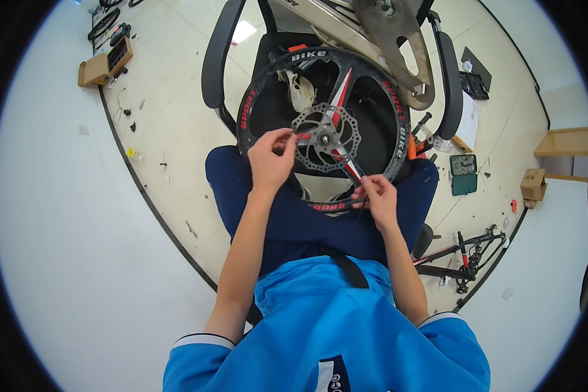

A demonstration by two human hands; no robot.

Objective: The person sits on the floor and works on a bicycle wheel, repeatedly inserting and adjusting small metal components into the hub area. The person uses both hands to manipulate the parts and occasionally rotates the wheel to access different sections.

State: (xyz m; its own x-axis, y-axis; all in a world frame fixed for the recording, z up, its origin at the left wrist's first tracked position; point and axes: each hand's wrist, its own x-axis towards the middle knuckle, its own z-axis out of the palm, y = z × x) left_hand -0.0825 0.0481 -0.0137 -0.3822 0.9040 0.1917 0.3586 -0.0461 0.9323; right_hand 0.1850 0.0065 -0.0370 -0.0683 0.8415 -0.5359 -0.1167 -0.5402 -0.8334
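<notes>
A black bicycle wheel (246, 142) with red and white spokes leans across my lap and a black chair seat. At its hub sits a silver brake disc (351, 123) with a wavy, perforated edge. My left hand (272, 161) is at the disc's left edge, thumb and fingers pinched together. Whatever lies between those fingertips is too small to tell. My right hand (380, 199) is by the lower right rim with its fingers curled. A thin dark piece seems to show under its fingertips, but I cannot tell what it is.
A crumpled pale cloth or glove (300, 91) lies behind the spokes. A metal frame part (405, 59) stands at the far side between the armrests. On the floor right are a green case (464, 175), a small bike frame (465, 258) and a cardboard box (534, 185). An opened carton (97, 69) lies far left.
</notes>
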